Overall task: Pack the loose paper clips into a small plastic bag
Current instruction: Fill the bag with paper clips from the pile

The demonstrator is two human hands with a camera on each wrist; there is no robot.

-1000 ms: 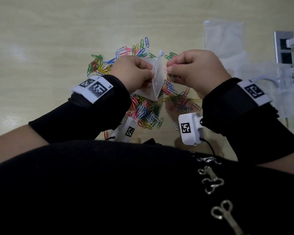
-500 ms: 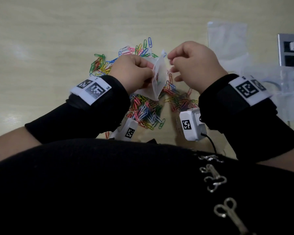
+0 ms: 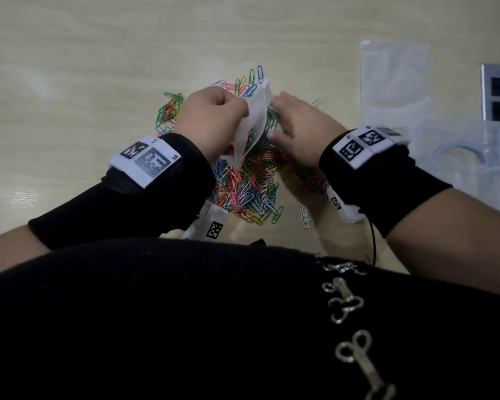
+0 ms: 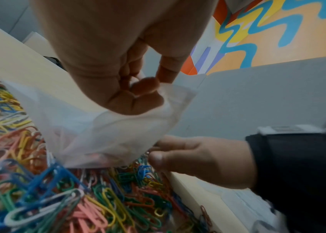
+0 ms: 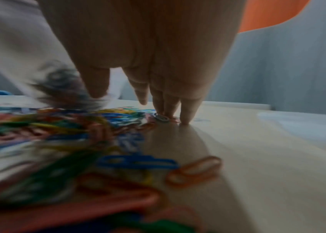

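Both hands work over a heap of coloured paper clips (image 3: 251,186) on a pale table (image 3: 84,67). Left hand (image 3: 211,122) — fingers curled, thumb and fingertips pinching the top edge of a small plastic bag (image 3: 254,119) — holds the bag hanging mouth-up above the heap, its lower end just over the clips. A few clips show faintly through the cloudy plastic in the left wrist view; their number cannot be made out. Right hand (image 3: 300,128) lies low beside the bag with fingers extended, empty of any grip. In the right wrist view its fingertips (image 5: 186,116) touch the table and the clips at the heap's far edge, next to a single silver clip (image 5: 162,117); the head view hides these fingertips behind the bag.

To the right on the table lie a flat spare bag (image 3: 393,79) and, nearer the edge, clear plastic items (image 3: 471,157) too faint to identify. A grey socket plate (image 3: 498,95) is cut off by the frame. Wrist bands with printed square markers (image 3: 145,160) circle both black sleeves. The right wrist view is blurred in its foreground — clip colours smear together. The left wrist view alone shows a grey partition (image 4: 268,97) and a brightly painted wall (image 4: 288,28) beyond the table.
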